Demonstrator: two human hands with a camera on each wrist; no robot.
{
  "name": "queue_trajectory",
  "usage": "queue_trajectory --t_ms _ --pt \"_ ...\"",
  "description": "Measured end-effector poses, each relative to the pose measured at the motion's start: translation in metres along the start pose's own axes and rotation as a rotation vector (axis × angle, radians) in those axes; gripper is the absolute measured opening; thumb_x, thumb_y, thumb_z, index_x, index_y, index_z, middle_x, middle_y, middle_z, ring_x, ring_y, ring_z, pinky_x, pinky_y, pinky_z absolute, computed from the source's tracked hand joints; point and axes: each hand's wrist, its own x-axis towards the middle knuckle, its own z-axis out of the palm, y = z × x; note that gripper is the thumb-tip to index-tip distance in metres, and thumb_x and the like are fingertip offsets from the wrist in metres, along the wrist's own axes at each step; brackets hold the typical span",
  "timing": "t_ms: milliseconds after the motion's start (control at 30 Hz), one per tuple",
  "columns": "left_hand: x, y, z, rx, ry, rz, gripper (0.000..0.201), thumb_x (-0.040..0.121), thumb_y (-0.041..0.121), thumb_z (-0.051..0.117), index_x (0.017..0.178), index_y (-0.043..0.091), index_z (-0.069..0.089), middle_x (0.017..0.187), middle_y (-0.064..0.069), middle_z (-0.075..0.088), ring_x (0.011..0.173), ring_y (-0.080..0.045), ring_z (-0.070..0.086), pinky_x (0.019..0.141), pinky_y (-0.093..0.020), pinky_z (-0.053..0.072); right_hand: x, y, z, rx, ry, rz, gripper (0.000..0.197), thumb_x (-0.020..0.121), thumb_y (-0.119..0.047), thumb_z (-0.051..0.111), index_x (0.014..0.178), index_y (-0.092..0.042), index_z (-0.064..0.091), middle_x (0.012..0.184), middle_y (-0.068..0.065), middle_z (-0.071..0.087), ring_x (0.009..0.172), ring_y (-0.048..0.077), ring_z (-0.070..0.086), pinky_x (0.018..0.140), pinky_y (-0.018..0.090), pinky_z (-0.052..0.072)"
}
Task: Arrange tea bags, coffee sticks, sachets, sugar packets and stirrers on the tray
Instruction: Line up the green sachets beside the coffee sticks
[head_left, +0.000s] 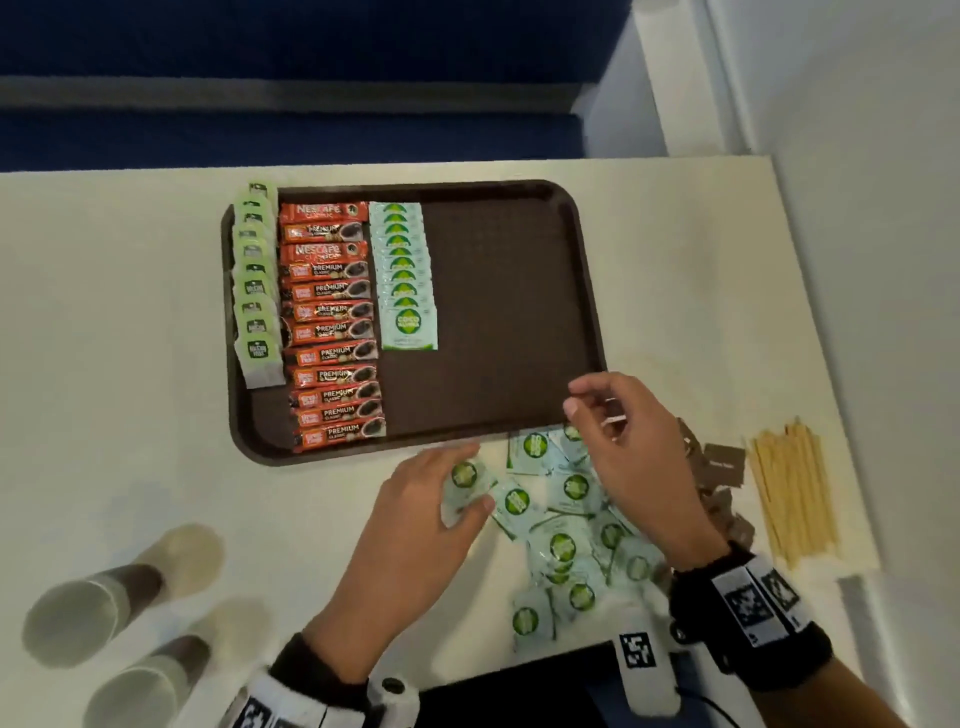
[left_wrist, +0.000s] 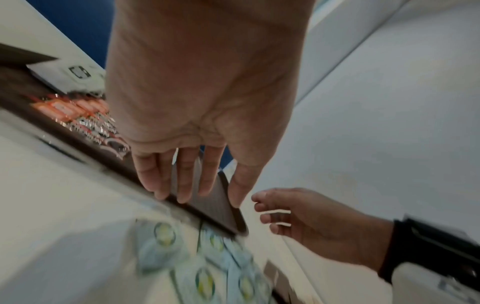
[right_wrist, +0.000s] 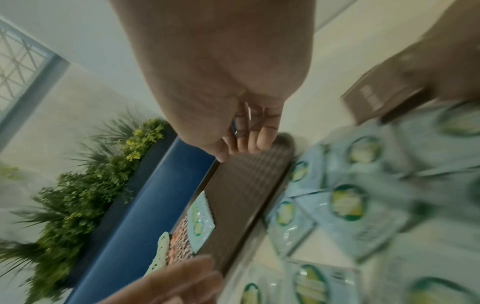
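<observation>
The brown tray (head_left: 498, 291) carries three columns at its left: green tea bags (head_left: 254, 280), red coffee sticks (head_left: 332, 322) and pale green sachets (head_left: 405, 270). Its right half is bare. Loose sachets (head_left: 566, 519) lie in a heap on the table just in front of the tray. My left hand (head_left: 482, 475) reaches over the heap's left end with straight fingers, one sachet (head_left: 464, 475) lying under it between fingers and thumb. My right hand (head_left: 574, 397) hovers over the tray's near right corner, fingers loosely curled and holding nothing. The wrist views are blurred.
Brown sugar packets (head_left: 722, 465) lie right of the heap, partly hidden by my right wrist. A bundle of wooden stirrers (head_left: 795, 493) lies near the table's right edge. Stacked paper cups (head_left: 93, 613) lie on their sides at the front left.
</observation>
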Motion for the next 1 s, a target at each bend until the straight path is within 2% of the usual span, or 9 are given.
queue_trajectory --t_ms 100,200,267,333,467,600,733,867,1000 --pt "-0.017 -0.008 0.028 0.156 -0.050 0.026 0.066 0.096 0.043 0.076 0.156 0.034 0.050 0.159 0.014 0.046 0.150 -0.014 0.037 0.121 -0.029 0.028 -0.031 0.030 -0.023 -0.142 0.003 0.098 0.029 0.097 -0.030 0.076 0.125 -0.028 0.067 0.116 -0.003 0.059 0.091 0.004 0.059 0.081 0.012 0.049" --pt "-0.026 -0.010 0.047 0.340 -0.103 0.006 0.095 0.087 0.062 0.077 0.166 0.033 0.032 0.172 0.006 0.023 0.159 -0.023 0.020 0.126 -0.045 0.030 -0.061 0.057 -0.034 -0.211 -0.130 0.151 0.066 0.089 -0.048 0.082 0.146 -0.038 0.052 0.133 -0.011 0.042 0.114 0.010 0.054 0.103 0.036 0.053" --pt "-0.026 -0.010 0.055 0.427 -0.106 -0.016 0.110 0.081 0.072 0.077 0.168 0.033 0.023 0.174 0.002 0.011 0.161 -0.028 0.013 0.126 -0.049 0.031 -0.079 0.068 -0.034 -0.264 -0.232 0.132 0.090 0.081 -0.059 0.084 0.157 -0.044 0.037 0.146 -0.014 0.031 0.134 0.016 0.042 0.112 0.042 0.048" --pt "-0.025 -0.010 0.062 0.461 -0.073 -0.024 0.113 0.079 0.072 0.079 0.168 0.029 0.024 0.173 -0.003 0.012 0.158 -0.030 0.015 0.123 -0.050 0.033 -0.095 0.077 -0.032 -0.370 -0.291 0.060 0.110 0.074 -0.070 0.083 0.164 -0.047 0.024 0.156 -0.015 0.022 0.138 0.018 0.033 0.110 0.044 0.048" --pt "-0.019 -0.008 0.079 0.406 0.089 -0.016 0.092 0.090 0.050 0.080 0.163 0.020 0.034 0.160 -0.016 0.033 0.144 -0.034 0.031 0.116 -0.052 0.041 -0.116 0.092 -0.029 -0.545 -0.355 0.012 0.137 0.062 -0.090 0.073 0.167 -0.048 -0.003 0.169 -0.008 0.006 0.137 0.024 0.027 0.113 0.049 0.045" --pt "-0.013 -0.009 0.091 0.393 0.128 -0.011 0.077 0.097 0.037 0.076 0.161 0.017 0.039 0.151 -0.016 0.038 0.134 -0.035 0.039 0.111 -0.053 0.048 -0.123 0.094 -0.018 -0.664 -0.437 -0.009 0.148 0.062 -0.085 0.079 0.162 -0.048 -0.024 0.173 -0.007 -0.020 0.146 0.034 0.022 0.115 0.054 0.045" --pt "-0.009 -0.008 0.097 0.337 0.152 -0.003 0.068 0.102 0.035 0.067 0.162 0.022 0.037 0.148 -0.008 0.036 0.132 -0.029 0.034 0.112 -0.050 0.047 -0.119 0.089 -0.002 -0.766 -0.470 -0.062 0.150 0.067 -0.077 0.083 0.158 -0.049 -0.033 0.172 -0.002 -0.029 0.152 0.042 0.020 0.115 0.054 0.045" --pt "-0.003 -0.006 0.099 0.315 0.153 0.010 0.071 0.104 0.038 0.063 0.165 0.021 0.033 0.142 -0.007 0.039 0.131 -0.025 0.033 0.113 -0.045 0.043 -0.110 0.086 0.008 -0.800 -0.430 -0.118 0.145 0.071 -0.073 0.084 0.161 -0.048 -0.027 0.175 0.002 -0.021 0.148 0.040 0.030 0.106 0.050 0.053" --pt "-0.001 -0.002 0.100 0.321 0.127 0.022 0.071 0.102 0.035 0.064 0.165 0.020 0.034 0.139 -0.008 0.040 0.130 -0.027 0.033 0.114 -0.044 0.041 -0.102 0.088 0.013 -0.780 -0.459 -0.123 0.133 0.074 -0.072 0.081 0.165 -0.050 -0.014 0.175 0.001 -0.019 0.147 0.041 0.027 0.110 0.049 0.051"
